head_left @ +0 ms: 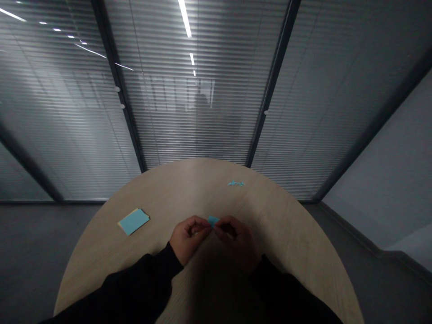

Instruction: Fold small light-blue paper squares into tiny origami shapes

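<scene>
Left hand [189, 238]: fingers curled, narrow pinch on near edge of blue paper piece [213, 220]. Right hand [236, 240]: same narrow pinch from other side, fingertips nearly meeting left hand's at paper. Paper held up just above middle of round wooden table [175, 193], near table's edge closest to body, corner sticking out above fingers. Exact fold or shape of paper hidden by fingers, cannot tell. Black sleeves [135, 283] on both forearms. Left of hands, well apart: stack of sticky notes [133, 221], flat on table, blue sheet on top, yellow edge showing beneath. Far side of table, well apart from hands: small blue paper scrap [236, 183], jagged outline, lying flat. Beyond table: glass partition with slatted blinds [202, 112]. Grey floor [43, 252] below.
</scene>
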Available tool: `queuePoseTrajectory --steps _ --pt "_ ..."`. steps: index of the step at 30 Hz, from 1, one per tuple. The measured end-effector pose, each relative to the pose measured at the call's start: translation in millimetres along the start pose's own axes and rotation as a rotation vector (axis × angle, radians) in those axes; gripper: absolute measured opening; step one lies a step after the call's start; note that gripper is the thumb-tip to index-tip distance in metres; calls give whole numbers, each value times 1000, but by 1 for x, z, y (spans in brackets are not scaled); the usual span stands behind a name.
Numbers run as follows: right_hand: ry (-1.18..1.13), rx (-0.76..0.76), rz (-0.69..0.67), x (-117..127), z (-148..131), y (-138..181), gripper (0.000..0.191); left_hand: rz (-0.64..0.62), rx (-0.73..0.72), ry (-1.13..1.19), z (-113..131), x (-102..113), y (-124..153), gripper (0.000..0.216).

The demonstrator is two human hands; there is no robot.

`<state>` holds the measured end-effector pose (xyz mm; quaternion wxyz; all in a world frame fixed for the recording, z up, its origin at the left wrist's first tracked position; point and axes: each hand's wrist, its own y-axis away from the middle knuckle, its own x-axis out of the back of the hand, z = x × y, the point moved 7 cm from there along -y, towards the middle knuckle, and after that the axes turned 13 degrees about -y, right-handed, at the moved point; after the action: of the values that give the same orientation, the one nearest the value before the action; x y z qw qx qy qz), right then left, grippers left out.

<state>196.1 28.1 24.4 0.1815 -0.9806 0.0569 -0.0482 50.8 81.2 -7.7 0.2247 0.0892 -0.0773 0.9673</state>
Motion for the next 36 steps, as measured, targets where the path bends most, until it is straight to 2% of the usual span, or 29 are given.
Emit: queuePoseTrajectory --steps 8,16,23,29,36 --pt "11 -41 40 0 1 1 18 36 -6 87 0 0 -4 28" --pt "-1 -36 59 4 2 -1 18 -2 53 207 1 -3 -7 39" --pt "68 32 15 2 -6 -1 13 -24 83 235 0 -6 -5 38" --pt "51 16 33 4 -1 -1 11 -28 102 222 -2 -6 -4 33" --pt "58 87 54 5 -4 -1 10 -54 111 249 -6 -8 -6 36"
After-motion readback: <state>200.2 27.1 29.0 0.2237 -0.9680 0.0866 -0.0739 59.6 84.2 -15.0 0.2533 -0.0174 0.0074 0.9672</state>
